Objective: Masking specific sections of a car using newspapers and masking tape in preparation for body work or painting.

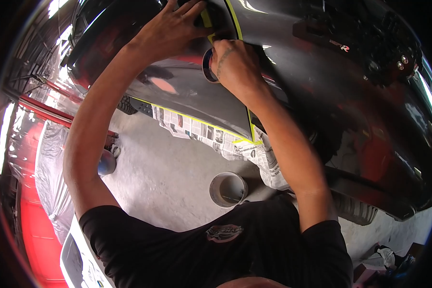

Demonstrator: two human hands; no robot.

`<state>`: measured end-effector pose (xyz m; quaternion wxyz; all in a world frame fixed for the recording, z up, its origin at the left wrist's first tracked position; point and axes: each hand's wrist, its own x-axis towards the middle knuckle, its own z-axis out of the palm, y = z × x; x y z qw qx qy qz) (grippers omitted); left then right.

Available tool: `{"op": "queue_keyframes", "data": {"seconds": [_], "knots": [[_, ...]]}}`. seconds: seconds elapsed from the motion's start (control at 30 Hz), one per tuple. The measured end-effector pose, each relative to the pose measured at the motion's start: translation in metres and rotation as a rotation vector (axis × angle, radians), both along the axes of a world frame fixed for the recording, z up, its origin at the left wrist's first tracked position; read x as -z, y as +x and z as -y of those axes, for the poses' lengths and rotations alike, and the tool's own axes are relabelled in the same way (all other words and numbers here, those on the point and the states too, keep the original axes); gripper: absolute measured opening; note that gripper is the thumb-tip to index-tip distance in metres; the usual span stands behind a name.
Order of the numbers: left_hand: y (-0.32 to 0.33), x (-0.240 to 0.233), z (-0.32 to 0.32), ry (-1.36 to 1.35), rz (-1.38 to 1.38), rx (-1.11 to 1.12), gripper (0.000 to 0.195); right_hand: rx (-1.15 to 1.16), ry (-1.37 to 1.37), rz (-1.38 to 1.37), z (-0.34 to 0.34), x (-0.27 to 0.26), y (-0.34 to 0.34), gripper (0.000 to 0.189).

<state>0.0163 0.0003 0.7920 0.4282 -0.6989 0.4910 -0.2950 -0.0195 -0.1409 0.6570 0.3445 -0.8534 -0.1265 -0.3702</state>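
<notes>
At the top of the view my left hand [181,27] lies with its fingers apart on a dark, glossy car body panel [198,97]. Its thumb side meets a strip of yellow-green masking tape [206,18]. Just below and to the right, my right hand [234,59] grips a roll of tape [209,66], its dark inner core facing left. Its fingertips are close to the tape strip and partly hidden. Another yellow-green tape line [234,19] curves along a panel edge above the right hand. Taped newspaper [208,133] hangs below the panel's lower edge.
A bucket [228,189] with murky liquid stands on the concrete floor [158,162] under the newspaper. Tyres show below the vehicle at left [127,105] and right [356,210]. On the left are plastic sheeting [55,172], a red vehicle panel [39,241] and a white car [81,259].
</notes>
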Motion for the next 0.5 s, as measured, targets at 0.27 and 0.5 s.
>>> {"op": "queue_keyframes", "data": {"seconds": [0.27,0.5], "knots": [[-0.002,-0.001,0.003,0.071,0.111,0.031,0.045,-0.099,0.093,-0.065,0.006,-0.002,0.013,0.023],[0.01,0.011,-0.015,0.003,0.036,0.011,0.052,-0.922,0.28,-0.846,-0.05,0.09,-0.022,0.045]]}}
